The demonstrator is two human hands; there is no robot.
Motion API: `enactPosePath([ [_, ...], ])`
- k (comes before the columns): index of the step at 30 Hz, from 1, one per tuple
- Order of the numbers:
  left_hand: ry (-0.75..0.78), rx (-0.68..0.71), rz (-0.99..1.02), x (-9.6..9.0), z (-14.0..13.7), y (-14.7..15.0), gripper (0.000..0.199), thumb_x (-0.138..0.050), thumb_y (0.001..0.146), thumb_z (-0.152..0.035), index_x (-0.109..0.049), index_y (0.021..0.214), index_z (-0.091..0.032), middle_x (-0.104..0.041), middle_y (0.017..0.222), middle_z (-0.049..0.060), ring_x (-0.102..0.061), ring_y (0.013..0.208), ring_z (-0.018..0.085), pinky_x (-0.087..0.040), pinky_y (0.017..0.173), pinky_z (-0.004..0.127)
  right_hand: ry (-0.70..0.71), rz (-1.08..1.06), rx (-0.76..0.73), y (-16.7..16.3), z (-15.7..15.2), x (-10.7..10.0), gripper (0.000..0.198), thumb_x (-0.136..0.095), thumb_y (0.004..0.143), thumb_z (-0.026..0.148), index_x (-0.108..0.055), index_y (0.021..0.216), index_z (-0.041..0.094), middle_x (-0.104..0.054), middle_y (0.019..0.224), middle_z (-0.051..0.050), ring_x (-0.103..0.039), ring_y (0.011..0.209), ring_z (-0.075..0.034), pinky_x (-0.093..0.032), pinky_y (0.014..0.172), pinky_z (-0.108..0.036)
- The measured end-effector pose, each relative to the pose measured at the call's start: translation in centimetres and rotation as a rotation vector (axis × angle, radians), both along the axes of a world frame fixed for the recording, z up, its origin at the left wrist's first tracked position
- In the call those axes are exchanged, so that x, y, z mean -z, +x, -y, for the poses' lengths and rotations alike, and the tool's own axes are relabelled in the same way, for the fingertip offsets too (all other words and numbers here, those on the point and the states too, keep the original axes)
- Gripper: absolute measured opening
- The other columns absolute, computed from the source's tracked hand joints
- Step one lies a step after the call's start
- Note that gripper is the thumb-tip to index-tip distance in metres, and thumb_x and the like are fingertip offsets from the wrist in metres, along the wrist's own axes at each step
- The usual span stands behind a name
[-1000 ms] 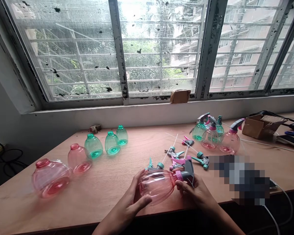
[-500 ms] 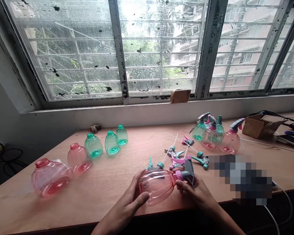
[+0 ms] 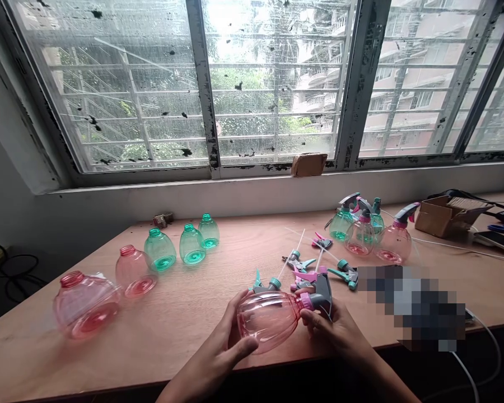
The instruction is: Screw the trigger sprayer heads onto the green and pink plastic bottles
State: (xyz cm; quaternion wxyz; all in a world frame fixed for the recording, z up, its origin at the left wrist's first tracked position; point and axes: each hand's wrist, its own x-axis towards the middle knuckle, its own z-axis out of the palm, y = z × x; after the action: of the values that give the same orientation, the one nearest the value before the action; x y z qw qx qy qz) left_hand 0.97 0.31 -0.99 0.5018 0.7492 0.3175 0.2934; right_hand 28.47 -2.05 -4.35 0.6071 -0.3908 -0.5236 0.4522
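A clear pink spray bottle (image 3: 271,320) lies sideways between my two hands, just above the table's front edge. My left hand (image 3: 231,336) is wrapped round its base end, thumb across the lower side. At the neck, my right hand (image 3: 330,322) grips the pink collar and the grey spray head (image 3: 322,294); some of its fingers are hidden behind. The spray head sits on the bottle's neck, pointing right. Just beyond the bottle lie several loose trigger sprayers, among them a teal one (image 3: 274,284) and a pink one (image 3: 308,278), with thin white tubes.
Pink bottles without heads (image 3: 88,308) and green ones (image 3: 159,249) stand at the left. Several bottles with spray heads (image 3: 392,243) stand at the back right, beside an open cardboard box (image 3: 447,218). A blurred-out patch (image 3: 420,308) and white cable are at the right.
Almost nothing differs. Both hands keep their hold on the pink spray bottle, which has shifted only very slightly.
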Motion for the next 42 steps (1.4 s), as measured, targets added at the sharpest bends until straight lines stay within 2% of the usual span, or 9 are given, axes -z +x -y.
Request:
enactPosePath([
  [2,-0.004,-0.003,0.002,0.03,-0.03,-0.03,0.066,-0.058,0.099,-0.041,-0.023,0.155,-0.036,-0.024,0.168,0.001,-0.017,0.155,0.027,-0.015,0.127,0.047,-0.003,0.002,0.001,0.02,0.01,-0.10,0.032,-0.081,0.080,0.041,-0.072,0.100,0.018,-0.068,0.102,-0.008,-0.058,0.058,-0.012,-0.053,0.049,-0.026],
  [5,-0.009,-0.016,-0.005,0.04,-0.07,0.28,0.080,-0.071,0.092,-0.038,-0.022,0.155,-0.035,-0.026,0.167,0.004,-0.021,0.154,0.029,-0.015,0.127,0.048,-0.005,0.001,0.003,-0.02,-0.01,-0.20,0.033,-0.080,0.081,0.041,-0.072,0.102,0.018,-0.067,0.084,-0.003,-0.056,0.056,-0.013,-0.053,0.049,-0.026],
  [10,-0.021,-0.014,0.017,-0.05,-0.03,0.68,0.098,-0.082,0.081,-0.029,-0.019,0.155,-0.032,-0.027,0.166,0.009,-0.023,0.153,0.032,-0.015,0.127,0.050,-0.003,0.008,0.003,-0.10,0.04,-0.30,0.033,-0.080,0.080,0.044,-0.072,0.098,0.017,-0.065,0.075,-0.001,-0.056,0.056,-0.014,-0.054,0.049,-0.027],
  [17,-0.032,0.006,0.028,-0.37,-0.05,0.12,0.066,-0.057,0.099,-0.044,-0.024,0.156,-0.034,-0.024,0.168,0.004,-0.018,0.155,0.029,-0.016,0.127,0.049,-0.013,0.032,0.010,-0.13,0.19,-0.64,0.036,-0.080,0.079,0.047,-0.073,0.098,0.017,-0.065,0.077,-0.002,-0.056,0.056,-0.015,-0.054,0.050,-0.029],
  [24,-0.015,0.011,0.036,-0.23,0.04,0.68,0.091,-0.077,0.086,-0.037,-0.019,0.156,-0.031,-0.028,0.166,0.010,-0.025,0.153,0.032,-0.017,0.126,0.050,0.008,-0.019,0.022,-0.15,0.02,-0.34,0.033,-0.081,0.079,0.043,-0.074,0.098,0.017,-0.069,0.095,-0.007,-0.057,0.056,-0.013,-0.054,0.048,-0.028],
  [29,-0.023,0.016,0.038,-0.32,0.15,0.62,0.090,-0.077,0.086,-0.031,-0.020,0.156,-0.034,-0.028,0.166,0.008,-0.024,0.153,0.031,-0.014,0.127,0.051,0.000,-0.010,0.009,-0.15,0.01,-0.37,0.033,-0.081,0.080,0.043,-0.073,0.099,0.017,-0.068,0.092,-0.006,-0.056,0.057,-0.013,-0.054,0.049,-0.028],
  [36,-0.027,0.019,0.015,-0.54,0.13,0.26,0.073,-0.062,0.097,-0.042,-0.022,0.157,-0.031,-0.023,0.168,0.007,-0.015,0.155,0.031,-0.012,0.127,0.051,-0.002,0.019,0.009,-0.16,0.07,-0.51,0.035,-0.080,0.079,0.046,-0.072,0.097,0.017,-0.068,0.095,-0.006,-0.057,0.056,-0.013,-0.054,0.049,-0.028],
  [39,-0.013,0.010,0.010,-0.38,0.02,0.36,0.079,-0.068,0.094,-0.038,-0.021,0.156,-0.033,-0.026,0.167,0.006,-0.019,0.154,0.030,-0.012,0.127,0.051,0.002,0.023,0.017,-0.21,0.09,-0.52,0.038,-0.081,0.078,0.049,-0.072,0.097,0.017,-0.068,0.107,-0.009,-0.057,0.056,-0.013,-0.055,0.049,-0.029],
  [42,0.006,-0.007,0.008,-0.16,-0.03,0.57,0.088,-0.077,0.087,-0.032,-0.021,0.155,-0.033,-0.027,0.166,0.006,-0.021,0.154,0.031,-0.013,0.128,0.050,-0.002,0.042,0.029,-0.20,0.11,-0.53,0.040,-0.080,0.077,0.051,-0.073,0.097,0.018,-0.069,0.098,-0.008,-0.056,0.056,-0.013,-0.055,0.048,-0.029],
])
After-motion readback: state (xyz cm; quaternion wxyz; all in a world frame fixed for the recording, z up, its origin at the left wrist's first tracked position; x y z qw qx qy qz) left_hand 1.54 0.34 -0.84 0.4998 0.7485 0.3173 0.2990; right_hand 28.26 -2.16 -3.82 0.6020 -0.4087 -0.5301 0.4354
